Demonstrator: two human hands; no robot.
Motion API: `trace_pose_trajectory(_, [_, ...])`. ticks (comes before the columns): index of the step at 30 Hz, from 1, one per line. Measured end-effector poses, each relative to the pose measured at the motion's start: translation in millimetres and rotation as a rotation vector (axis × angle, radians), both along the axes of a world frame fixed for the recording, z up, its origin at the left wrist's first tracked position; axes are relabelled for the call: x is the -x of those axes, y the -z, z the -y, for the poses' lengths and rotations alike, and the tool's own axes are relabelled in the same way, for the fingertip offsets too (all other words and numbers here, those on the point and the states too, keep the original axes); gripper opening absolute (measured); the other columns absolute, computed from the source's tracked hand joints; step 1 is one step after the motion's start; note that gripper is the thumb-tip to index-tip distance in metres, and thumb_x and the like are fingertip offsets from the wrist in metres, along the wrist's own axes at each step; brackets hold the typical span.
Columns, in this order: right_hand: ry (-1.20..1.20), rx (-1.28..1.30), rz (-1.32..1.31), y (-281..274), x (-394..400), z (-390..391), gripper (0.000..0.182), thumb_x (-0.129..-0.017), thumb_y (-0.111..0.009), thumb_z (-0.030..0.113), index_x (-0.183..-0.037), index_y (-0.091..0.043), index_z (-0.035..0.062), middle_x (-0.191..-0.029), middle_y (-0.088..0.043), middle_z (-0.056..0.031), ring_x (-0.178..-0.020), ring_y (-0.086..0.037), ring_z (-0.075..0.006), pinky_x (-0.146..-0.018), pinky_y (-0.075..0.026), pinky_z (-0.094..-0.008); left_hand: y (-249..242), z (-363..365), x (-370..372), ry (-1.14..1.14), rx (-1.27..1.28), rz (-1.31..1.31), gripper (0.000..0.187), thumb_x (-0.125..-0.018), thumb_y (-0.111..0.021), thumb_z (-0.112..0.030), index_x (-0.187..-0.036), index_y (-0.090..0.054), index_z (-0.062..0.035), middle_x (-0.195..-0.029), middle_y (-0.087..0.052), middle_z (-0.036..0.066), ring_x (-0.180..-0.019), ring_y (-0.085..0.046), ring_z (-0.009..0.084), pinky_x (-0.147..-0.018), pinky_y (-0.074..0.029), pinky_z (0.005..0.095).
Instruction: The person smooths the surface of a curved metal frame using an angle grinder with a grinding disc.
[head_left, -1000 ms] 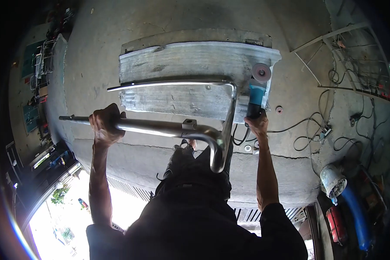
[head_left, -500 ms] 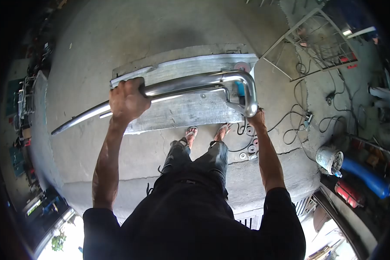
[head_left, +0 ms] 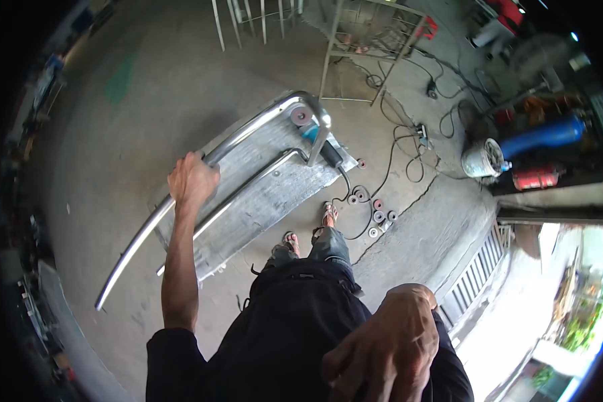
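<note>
Head view, looking down over a dark shirt and trousers to sandalled feet on a concrete floor (head_left: 147,100).

Left hand (head_left: 192,179) raised out in front at arm's length, fingers (head_left: 181,179) wrapped tight around a long bent steel tube (head_left: 181,218). Tube running from a low end at lower left, up through the grip, along to a rounded bend at upper right near an angle grinder (head_left: 313,134), then turning down in a short leg. Held above a grey metal slab (head_left: 261,194) lying flat on the floor; whether the tube touches the slab cannot be told. A second, thinner bar (head_left: 248,187) resting along the slab, just beside the tube.

Right hand (head_left: 385,348) close to the camera at the bottom of the frame, back of the hand facing up, fingers (head_left: 355,368) curled loosely together and pointing down, nothing visible in them; blurred by nearness, so a firm reading of the grip cannot be made.

Grinder lying at the far end of the slab, blue body, disc (head_left: 301,116) facing up, its black cable trailing off across the floor. A scatter of round grinding discs (head_left: 375,214) on the floor just right of the feet. Loose cables (head_left: 402,144) coiled beyond them. Further right, a white bucket (head_left: 482,159), a blue cylinder (head_left: 543,137) and a red one (head_left: 536,178) against the wall. Metal frame (head_left: 372,30) standing at the top. Bright daylight past a grating at lower right.
</note>
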State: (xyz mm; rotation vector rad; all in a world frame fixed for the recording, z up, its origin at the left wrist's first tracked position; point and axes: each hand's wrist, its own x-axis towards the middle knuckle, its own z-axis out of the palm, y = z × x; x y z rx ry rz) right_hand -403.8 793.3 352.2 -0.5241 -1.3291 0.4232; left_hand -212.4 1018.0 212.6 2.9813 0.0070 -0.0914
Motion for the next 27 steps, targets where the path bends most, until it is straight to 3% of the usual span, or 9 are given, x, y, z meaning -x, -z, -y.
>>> trace_pose_trajectory(2, [-0.036,-0.164,-0.030,-0.9,10.1,-3.1,0.027,-0.095,-0.042,0.019,-0.075,-0.057,0.0076,-0.098,-0.064,-0.0045,-0.103,-0.057,-0.0323,-0.076,-0.036,-0.0420,-7.3,3.1,3.5,0.029,-0.004,-0.034,0.030,-0.068,-0.063,-0.023,-0.090,-0.064,-0.0035,-0.090,-0.064,0.020,-0.090,-0.060,0.0367,-0.081,-0.047,0.0441])
trace_pose_trajectory(4, [-0.003,-0.142,0.032,-0.6,20.9,7.8,0.032,-0.097,-0.034,0.021,-0.076,-0.056,0.0119,-0.084,-0.061,0.0020,-0.095,-0.059,-0.0209,-0.077,-0.030,-0.0382,-6.0,2.9,4.2,0.020,-0.029,-0.060,0.032,-0.070,-0.063,-0.026,-0.092,-0.064,-0.0032,-0.092,-0.064,0.020,-0.092,-0.060,0.0371,-0.081,-0.047,0.0441])
trace_pose_trajectory(6, [0.375,0.096,0.354,-4.1,35.2,19.3,0.029,-0.079,-0.063,0.030,-0.072,-0.046,0.0070,-0.076,-0.050,-0.0094,-0.074,-0.053,-0.0244,-0.068,-0.046,-0.0399,-0.3,-0.4,6.6,0.100,-0.070,-0.037,0.032,-0.071,-0.064,-0.027,-0.094,-0.063,-0.0041,-0.092,-0.064,0.020,-0.092,-0.060,0.0380,-0.080,-0.047,0.0449])
trace_pose_trajectory(7, [0.446,0.088,0.344,-5.9,44.8,19.3,0.029,-0.079,-0.063,0.030,-0.072,-0.046,0.0070,-0.076,-0.050,-0.0094,-0.074,-0.053,-0.0244,-0.068,-0.046,-0.0399,8.5,-6.5,5.5,0.116,-0.103,0.016,0.034,-0.071,-0.065,-0.028,-0.094,-0.063,-0.0031,-0.091,-0.064,0.020,-0.092,-0.060,0.0379,-0.080,-0.047,0.0442])
trace_pose_trajectory(9, [1.519,-0.153,-0.202,-11.5,67.0,11.4,0.023,-0.087,-0.052,0.017,-0.066,-0.051,0.0103,-0.047,-0.050,-0.0039,-0.036,-0.043,-0.0181,-0.059,-0.046,-0.0269,5.6,-9.5,5.4,0.159,-0.083,-0.040,0.035,-0.072,-0.068,-0.028,-0.093,-0.063,-0.0007,-0.091,-0.064,0.021,-0.090,-0.061,0.0356,-0.079,-0.048,0.0423])
trace_pose_trajectory(11, [1.700,-0.457,-0.525,-28.2,77.3,1.7,0.025,-0.075,-0.067,0.013,-0.090,-0.054,-0.0011,-0.065,-0.052,-0.0027,-0.050,-0.043,-0.0065,-0.043,-0.030,-0.0186,3.3,14.7,7.2,0.297,-0.093,-0.178,0.034,-0.073,-0.068,-0.026,-0.093,-0.063,0.0007,-0.091,-0.064,0.021,-0.088,-0.063,0.0334,-0.078,-0.049,0.0412])
trace_pose_trajectory(13, [0.580,-0.622,-1.469,-39.6,61.8,-8.7,0.062,-0.065,-0.077,0.022,-0.110,-0.044,-0.0050,-0.084,-0.057,-0.0134,-0.060,-0.052,-0.0125,-0.051,-0.040,-0.0191,-0.8,40.5,9.8,0.436,-0.141,-0.218,0.033,-0.073,-0.068,-0.026,-0.092,-0.062,0.0004,-0.089,-0.063,0.020,-0.086,-0.061,0.0322,-0.076,-0.048,0.0404])
trace_pose_trajectory(21, [0.896,-0.951,-1.079,-61.4,20.1,0.3,0.066,-0.064,-0.078,0.022,-0.112,-0.043,-0.0057,-0.087,-0.057,-0.0144,-0.064,-0.053,-0.0141,-0.054,-0.042,-0.0203,-32.5,175.4,12.3,0.703,-0.099,-0.260,0.029,-0.075,-0.066,-0.024,-0.090,-0.060,-0.0007,-0.083,-0.058,0.015,-0.078,-0.056,0.0274,-0.069,-0.044,0.0371])
trace_pose_trajectory(27, [1.050,-0.902,-0.745,-36.3,76.2,158.3,0.069,-0.063,-0.078,0.023,-0.113,-0.042,-0.0063,-0.089,-0.056,-0.0153,-0.067,-0.054,-0.0155,-0.056,-0.043,-0.0213,-48.4,277.2,46.3,0.719,0.077,-0.272,0.025,-0.076,-0.066,-0.023,-0.088,-0.058,-0.0016,-0.078,-0.054,0.012,-0.072,-0.053,0.0238,-0.063,-0.041,0.0347])
